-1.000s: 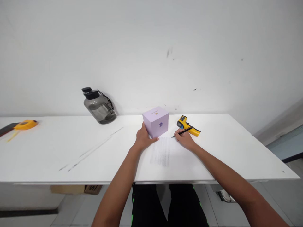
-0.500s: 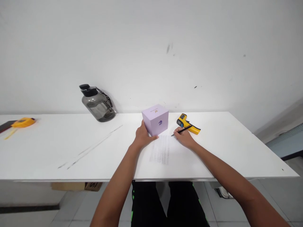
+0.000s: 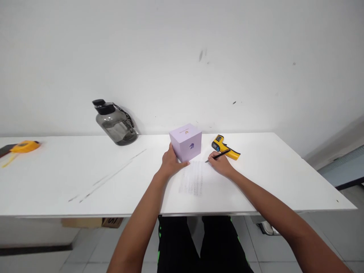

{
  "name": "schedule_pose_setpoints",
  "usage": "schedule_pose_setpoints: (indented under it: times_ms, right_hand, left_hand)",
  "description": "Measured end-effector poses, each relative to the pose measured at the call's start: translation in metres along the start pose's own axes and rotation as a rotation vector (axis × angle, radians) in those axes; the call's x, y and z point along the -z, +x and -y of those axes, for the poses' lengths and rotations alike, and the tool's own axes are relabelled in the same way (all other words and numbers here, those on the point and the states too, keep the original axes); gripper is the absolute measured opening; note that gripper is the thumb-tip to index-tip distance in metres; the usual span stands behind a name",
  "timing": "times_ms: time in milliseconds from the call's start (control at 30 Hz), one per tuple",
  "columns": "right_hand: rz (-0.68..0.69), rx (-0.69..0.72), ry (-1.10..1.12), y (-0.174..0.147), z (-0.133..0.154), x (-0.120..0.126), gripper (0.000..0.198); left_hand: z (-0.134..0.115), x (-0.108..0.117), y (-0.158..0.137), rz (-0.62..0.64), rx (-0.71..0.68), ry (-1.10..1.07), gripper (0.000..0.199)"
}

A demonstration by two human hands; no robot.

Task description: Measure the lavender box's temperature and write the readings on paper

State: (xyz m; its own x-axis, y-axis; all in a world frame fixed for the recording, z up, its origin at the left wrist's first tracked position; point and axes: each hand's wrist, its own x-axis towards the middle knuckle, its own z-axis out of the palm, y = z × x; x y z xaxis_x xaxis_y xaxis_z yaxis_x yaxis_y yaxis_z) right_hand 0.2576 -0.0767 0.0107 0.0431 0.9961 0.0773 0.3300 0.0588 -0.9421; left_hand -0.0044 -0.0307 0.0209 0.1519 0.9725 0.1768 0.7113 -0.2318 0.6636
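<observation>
A lilac box [image 3: 187, 146] with a small dark emblem stands on the white table [image 3: 113, 189]. My left hand [image 3: 170, 163] is wrapped round its lower left corner, thumb along the front bottom edge. Pinched in my right hand [image 3: 220, 163] is a black pen [image 3: 221, 155], its tip pointing left, close to the table just right of the box. Rows of faint grey marks [image 3: 193, 182] run across the white surface in front of the box; I cannot tell if a sheet of paper lies there. A yellow infrared thermometer [image 3: 227, 148] lies just behind my right hand.
A grey see-through water bottle [image 3: 118, 127] with a black cap stands by the wall at the left. An orange and black tool [image 3: 25, 146] lies at the far left. Below the table, a cardboard box [image 3: 91, 222] is on the floor.
The whole view has shifted slightly. Both hands keep their places, the left on the box, the right with the pen; no clear movement of the pen tip shows.
</observation>
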Motion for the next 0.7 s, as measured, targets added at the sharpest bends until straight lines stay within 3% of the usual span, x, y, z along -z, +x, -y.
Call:
schedule_pose_setpoints:
  times_ms: [333,467,567,700]
  right_hand:
    - [-0.048,0.016,0.085,0.004,-0.006,0.001,0.022]
    - [-0.118,0.199,-0.089,0.0,-0.008,0.0,0.024]
    - [-0.066,0.37,-0.282,-0.002,-0.011,0.001,0.025]
    - [0.028,0.451,-0.424,-0.002,-0.018,0.003,0.03]
  left_hand:
    - [0.007,-0.004,0.001,-0.021,0.003,0.036,0.122]
    - [0.003,-0.002,-0.002,-0.029,-0.018,0.03,0.115]
    - [0.0,0.0,-0.003,-0.045,-0.035,-0.012,0.1]
    - [0.001,0.001,-0.001,-0.095,-0.061,-0.11,0.079]
